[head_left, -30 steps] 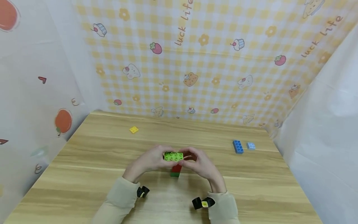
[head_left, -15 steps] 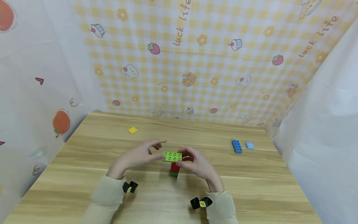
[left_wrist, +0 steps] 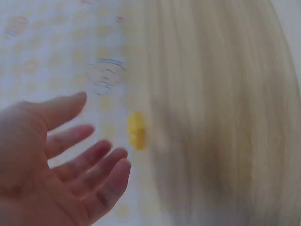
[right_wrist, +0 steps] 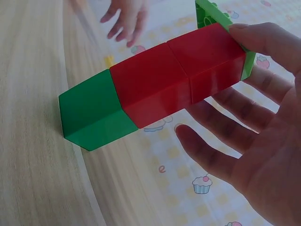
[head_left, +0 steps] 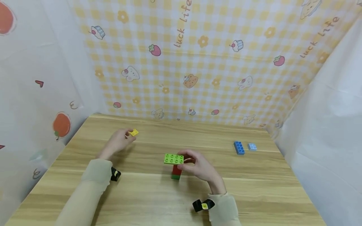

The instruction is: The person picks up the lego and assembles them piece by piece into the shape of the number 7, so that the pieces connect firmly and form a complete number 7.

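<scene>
The building-brick tower (head_left: 176, 171) stands just below the centre of the head view: a green block (right_wrist: 96, 113) on the worktop (head_left: 158, 201), two red blocks (right_wrist: 149, 85) above it, and a lime-green plate (head_left: 170, 159) on top, jutting out towards the left of the frame. The right hand (head_left: 202, 171) grips the plate's right end between thumb and fingers. Steadying the narrow tower this way seems wise, since a knock or pressure on the unsupported end could tip it or lever the plate loose.

Left of centre in the head view is the thin yellow plate (head_left: 134, 132), at the fingertips of the left hand (head_left: 117, 142). In the left wrist view those fingers are spread and loosely bent, gripping nothing; whether any touches the yellow plate I cannot tell. Such a flat piece is probably best pinched by opposite edges, leaving its studs uncovered.

At the right of the head view lie a blue brick (head_left: 239, 148) and, just beside it, a smaller light-blue brick (head_left: 252, 147). A checked cloth (head_left: 169, 66) hangs behind.
</scene>
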### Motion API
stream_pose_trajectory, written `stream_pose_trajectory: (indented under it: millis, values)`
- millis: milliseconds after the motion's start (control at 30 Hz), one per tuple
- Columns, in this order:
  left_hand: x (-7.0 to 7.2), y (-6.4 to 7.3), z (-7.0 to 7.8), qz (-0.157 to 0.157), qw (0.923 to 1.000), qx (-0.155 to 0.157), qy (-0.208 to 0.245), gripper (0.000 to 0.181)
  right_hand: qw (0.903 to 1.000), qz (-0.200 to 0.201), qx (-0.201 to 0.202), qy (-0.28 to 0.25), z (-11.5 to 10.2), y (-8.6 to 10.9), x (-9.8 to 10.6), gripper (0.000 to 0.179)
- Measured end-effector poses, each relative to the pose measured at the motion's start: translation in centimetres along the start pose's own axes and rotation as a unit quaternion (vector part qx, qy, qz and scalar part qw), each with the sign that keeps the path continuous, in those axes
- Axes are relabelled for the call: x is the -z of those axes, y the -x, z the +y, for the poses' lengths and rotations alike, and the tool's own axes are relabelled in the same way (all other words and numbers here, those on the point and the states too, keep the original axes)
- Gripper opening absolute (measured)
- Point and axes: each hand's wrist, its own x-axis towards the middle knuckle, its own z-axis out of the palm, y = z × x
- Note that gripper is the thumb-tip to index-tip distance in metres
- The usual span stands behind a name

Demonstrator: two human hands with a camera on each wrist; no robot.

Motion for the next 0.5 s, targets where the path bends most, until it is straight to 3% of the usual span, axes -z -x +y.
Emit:
stream_pose_trajectory:
  millis: [233, 367, 500]
  values:
    - [-0.4, -2.4, -1.7, -0.019, 0.9982, 0.056, 0.005, 0.067, 0.9999, 0.006, -0.014, -0.002, 0.3, -0.2, 0.0, 0.036]
    - [-0.8, -3.3, -1.8, -0.039, 0.9939, 0.103, 0.006, 0.07, 0.9998, 0.005, -0.017, -0.005, 0.5, 0.0, -0.1, 0.037]
    - [-1.2, -4.3, -1.5, -0.044, 0.9917, 0.121, -0.008, 0.069, 0.9997, 0.005, -0.024, -0.008, 0.6, 0.1, -0.1, 0.037]
